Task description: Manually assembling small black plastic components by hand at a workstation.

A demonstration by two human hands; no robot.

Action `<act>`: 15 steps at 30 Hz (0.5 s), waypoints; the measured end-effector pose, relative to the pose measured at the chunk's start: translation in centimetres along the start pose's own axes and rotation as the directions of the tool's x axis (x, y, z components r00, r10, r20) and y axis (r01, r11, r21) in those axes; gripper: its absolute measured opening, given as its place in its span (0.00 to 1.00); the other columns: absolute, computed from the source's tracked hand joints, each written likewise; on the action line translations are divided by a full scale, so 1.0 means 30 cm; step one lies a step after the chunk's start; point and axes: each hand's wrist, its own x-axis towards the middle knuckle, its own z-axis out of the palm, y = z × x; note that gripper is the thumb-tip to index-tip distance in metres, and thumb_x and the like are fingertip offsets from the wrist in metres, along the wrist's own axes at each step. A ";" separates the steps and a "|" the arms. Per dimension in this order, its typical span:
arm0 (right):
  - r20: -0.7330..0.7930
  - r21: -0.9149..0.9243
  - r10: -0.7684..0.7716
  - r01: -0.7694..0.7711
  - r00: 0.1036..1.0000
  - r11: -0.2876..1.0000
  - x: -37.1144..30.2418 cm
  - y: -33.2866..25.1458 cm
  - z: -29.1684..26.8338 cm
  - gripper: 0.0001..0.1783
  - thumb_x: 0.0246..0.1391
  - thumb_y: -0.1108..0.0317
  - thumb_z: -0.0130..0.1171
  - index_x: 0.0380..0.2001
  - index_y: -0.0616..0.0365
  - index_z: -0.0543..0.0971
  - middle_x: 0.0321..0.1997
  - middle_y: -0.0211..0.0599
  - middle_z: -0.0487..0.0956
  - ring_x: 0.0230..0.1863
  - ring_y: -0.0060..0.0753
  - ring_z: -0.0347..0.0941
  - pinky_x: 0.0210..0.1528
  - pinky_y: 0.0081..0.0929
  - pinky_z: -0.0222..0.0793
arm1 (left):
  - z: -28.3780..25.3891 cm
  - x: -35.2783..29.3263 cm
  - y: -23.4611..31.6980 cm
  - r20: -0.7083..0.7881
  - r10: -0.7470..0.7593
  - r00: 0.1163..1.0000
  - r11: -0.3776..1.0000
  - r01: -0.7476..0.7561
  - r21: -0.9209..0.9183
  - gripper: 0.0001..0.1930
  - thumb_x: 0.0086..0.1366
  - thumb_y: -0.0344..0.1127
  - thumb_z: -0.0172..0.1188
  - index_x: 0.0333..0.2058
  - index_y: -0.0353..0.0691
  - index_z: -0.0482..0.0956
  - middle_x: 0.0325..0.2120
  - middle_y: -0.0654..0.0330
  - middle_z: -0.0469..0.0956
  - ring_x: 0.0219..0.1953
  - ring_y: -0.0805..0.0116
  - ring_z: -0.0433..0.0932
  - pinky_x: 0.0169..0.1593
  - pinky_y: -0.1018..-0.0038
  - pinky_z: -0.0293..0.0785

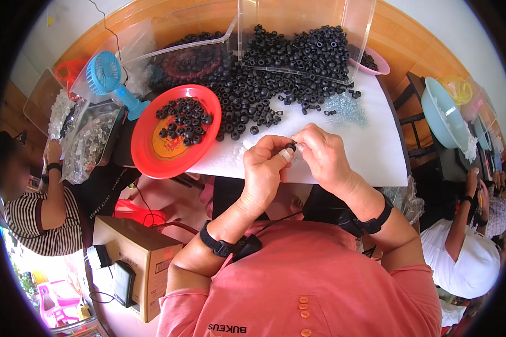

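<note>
Over the front edge of the white-topped table, my two hands meet. My left hand [264, 168] pinches a small round black plastic piece [290, 146] between thumb and fingers. Beside it, the fingertips of my right hand [325, 156] are pressed together against the piece; whatever they hold is hidden. Loose black pieces [247, 106], many with a hole, spread across the table beyond my hands. A heap of tiny clear bluish pieces [346, 109] lies to their right. On the left, a red plate [146, 160] carries several black pieces.
A clear plastic bin [306, 70] full of black pieces rests on its side at the back. Left of the plate stand a blue fan [104, 73] and a bag of clear parts [89, 140]. A cardboard box [152, 253] sits below left. People work on both sides.
</note>
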 end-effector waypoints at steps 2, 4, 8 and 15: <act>-0.039 -0.033 -0.025 0.024 0.999 0.999 -0.004 -0.012 0.004 0.09 0.48 0.84 0.52 0.34 0.65 0.75 0.27 0.42 0.71 0.25 0.40 0.71 0.27 0.30 0.66 | 0.000 -0.001 0.001 -0.013 0.011 1.000 1.000 -0.011 0.001 0.06 0.62 0.23 0.60 0.38 0.28 0.77 0.26 0.58 0.77 0.21 0.76 0.72 0.19 0.82 0.66; -0.048 0.000 -0.010 0.010 0.999 1.000 -0.011 0.000 0.008 0.09 0.46 0.84 0.54 0.33 0.63 0.74 0.27 0.41 0.72 0.26 0.43 0.71 0.28 0.33 0.68 | -0.008 0.003 0.010 0.019 -0.040 0.999 0.999 0.040 -0.016 0.06 0.62 0.23 0.60 0.38 0.28 0.77 0.26 0.58 0.77 0.21 0.76 0.72 0.18 0.82 0.65; 0.029 0.258 0.213 -0.213 0.977 0.942 -0.004 0.000 0.001 0.10 0.44 0.84 0.55 0.31 0.61 0.73 0.28 0.40 0.73 0.28 0.46 0.72 0.29 0.36 0.69 | -0.014 0.012 0.012 0.026 -0.058 0.998 0.995 0.060 -0.077 0.06 0.62 0.23 0.60 0.38 0.28 0.77 0.25 0.58 0.77 0.20 0.76 0.72 0.18 0.81 0.65; -0.048 -0.050 -0.163 0.160 0.986 0.986 0.020 -0.015 -0.008 0.09 0.45 0.84 0.53 0.33 0.66 0.74 0.26 0.42 0.71 0.24 0.42 0.69 0.27 0.32 0.66 | -0.010 0.000 0.010 0.034 -0.051 0.998 0.997 0.053 -0.061 0.06 0.62 0.23 0.59 0.38 0.28 0.77 0.25 0.59 0.77 0.19 0.77 0.70 0.18 0.82 0.63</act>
